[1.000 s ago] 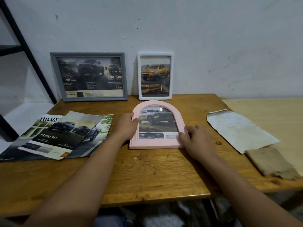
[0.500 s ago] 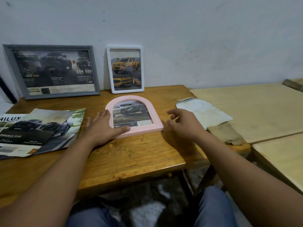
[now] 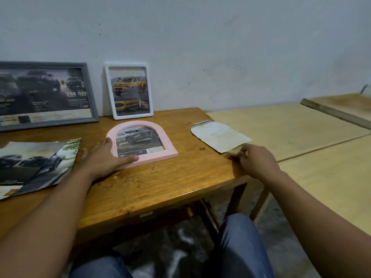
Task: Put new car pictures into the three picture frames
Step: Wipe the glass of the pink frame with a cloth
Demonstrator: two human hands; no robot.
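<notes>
A pink arched frame (image 3: 169, 152) with a car picture lies flat on the wooden table (image 3: 160, 181). My left hand (image 3: 106, 157) rests flat on its left and lower edge, thumb across the bottom. A grey frame (image 3: 91, 93) and a white frame (image 3: 151, 91), each with a car picture, lean on the wall behind. My right hand (image 3: 255, 159) has its fingers curled on a brown cloth (image 3: 235, 152) at the table's right edge. Most of the cloth is hidden under that hand.
Loose car brochure pages (image 3: 38, 163) lie at the left of the table. A stained sheet of paper (image 3: 218, 135) lies at the right, by the cloth. Pale plywood boards (image 3: 301, 127) adjoin the table on the right. My knees show below the table edge.
My right hand left the pink frame and moved right to the brown cloth. My left hand slid onto the frame's lower left. The view swung to the right.
</notes>
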